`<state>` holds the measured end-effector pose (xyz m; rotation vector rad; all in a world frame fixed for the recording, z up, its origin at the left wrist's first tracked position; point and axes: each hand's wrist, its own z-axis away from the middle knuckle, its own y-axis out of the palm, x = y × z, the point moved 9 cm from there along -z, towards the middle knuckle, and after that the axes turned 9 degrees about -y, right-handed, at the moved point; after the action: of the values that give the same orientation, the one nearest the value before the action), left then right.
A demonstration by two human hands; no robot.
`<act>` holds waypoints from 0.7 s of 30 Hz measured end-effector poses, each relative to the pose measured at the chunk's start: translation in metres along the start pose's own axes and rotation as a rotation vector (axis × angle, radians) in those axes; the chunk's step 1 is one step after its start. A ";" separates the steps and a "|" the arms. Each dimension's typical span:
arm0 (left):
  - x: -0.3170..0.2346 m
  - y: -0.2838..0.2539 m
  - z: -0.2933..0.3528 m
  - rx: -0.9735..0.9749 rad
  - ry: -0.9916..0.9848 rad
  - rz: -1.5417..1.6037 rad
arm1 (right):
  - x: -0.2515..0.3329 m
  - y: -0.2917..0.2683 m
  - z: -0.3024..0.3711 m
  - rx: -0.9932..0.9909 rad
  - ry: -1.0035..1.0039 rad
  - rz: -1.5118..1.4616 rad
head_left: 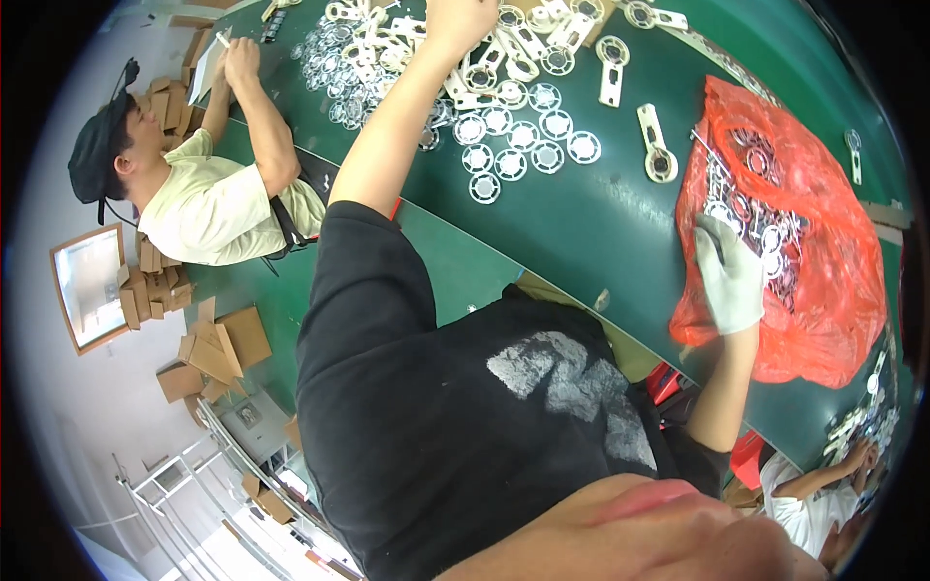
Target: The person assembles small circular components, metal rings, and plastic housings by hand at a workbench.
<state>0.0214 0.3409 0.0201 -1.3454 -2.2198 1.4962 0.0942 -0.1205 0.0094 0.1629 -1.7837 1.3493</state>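
My bare left hand (463,17) reaches to the top edge, over a pile of cream-white plastic parts, each a ring head on a short flat handle (520,66). Its fingers are cut off by the picture's edge, so any hold is hidden. My right hand (728,279), in a white glove, is at the opening of a red plastic bag (828,261). Its fingers are drawn together among shiny silver ring-shaped parts (772,239) in the bag. Whether one is pinched there cannot be made out. Between my hands lie several loose silver spoked discs (511,163).
More clear and silver discs (334,63) are heaped at the far left of the green table (542,228). Single handled parts (659,145) lie near the bag. A person in a cap (218,184) writes at left; another person (819,494) works at lower right. Cardboard boxes (228,344) stand behind.
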 end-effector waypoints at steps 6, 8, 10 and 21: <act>-0.048 -0.004 0.026 0.051 -0.052 0.091 | -0.003 0.001 -0.003 -0.030 -0.068 -0.008; -0.057 0.001 0.031 0.015 0.003 0.096 | -0.006 0.002 -0.004 -0.024 -0.049 -0.006; -0.082 0.002 0.038 0.020 0.049 0.083 | -0.008 0.002 -0.002 -0.022 -0.021 0.012; -0.165 -0.017 0.073 0.241 0.094 0.223 | 0.031 -0.011 -0.022 -0.204 -0.052 0.148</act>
<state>0.0682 0.1693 0.0535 -1.5861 -1.8144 1.6705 0.0938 -0.0949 0.0395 -0.0463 -1.9974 1.2639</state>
